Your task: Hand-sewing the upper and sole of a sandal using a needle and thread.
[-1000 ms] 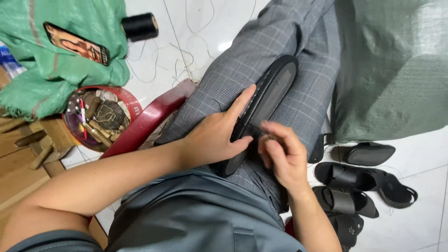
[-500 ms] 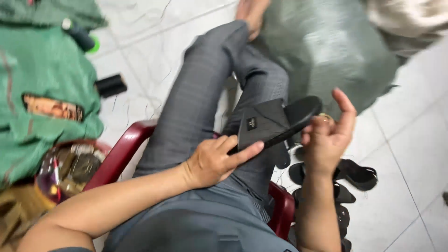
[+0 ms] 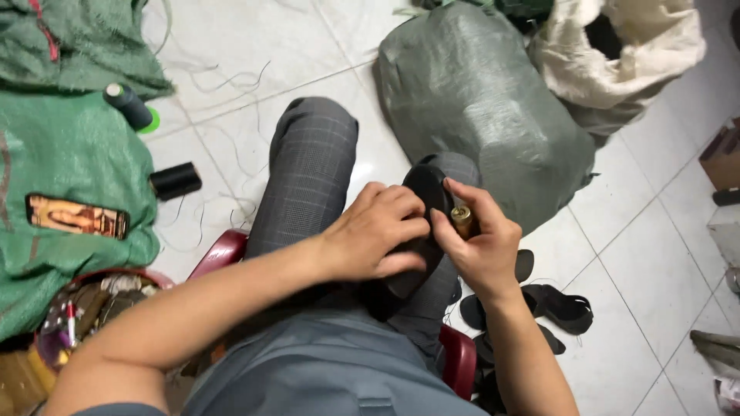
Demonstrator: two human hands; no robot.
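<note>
The floor [image 3: 663,254] is pale glossy tile, strewn with loose threads. A big grey-green woven sack [image 3: 493,100] stands just past the person's knees, with a cream sack [image 3: 624,54] open behind it. Green cloth [image 3: 69,177] lies spread to the left, two dark thread spools [image 3: 176,181] near its edge. The person sits on a red plastic chair [image 3: 459,358]; black sandals [image 3: 566,308] are piled on the tiles at its right side.

Both forearms reach in over the lap. The left hand [image 3: 378,231] is clenched around a black sandal [image 3: 428,192] resting on the right knee, fingers curled over its top. The right hand [image 3: 482,243] grasps a small brass-coloured tool [image 3: 462,219], pressed against the sandal's edge.
</note>
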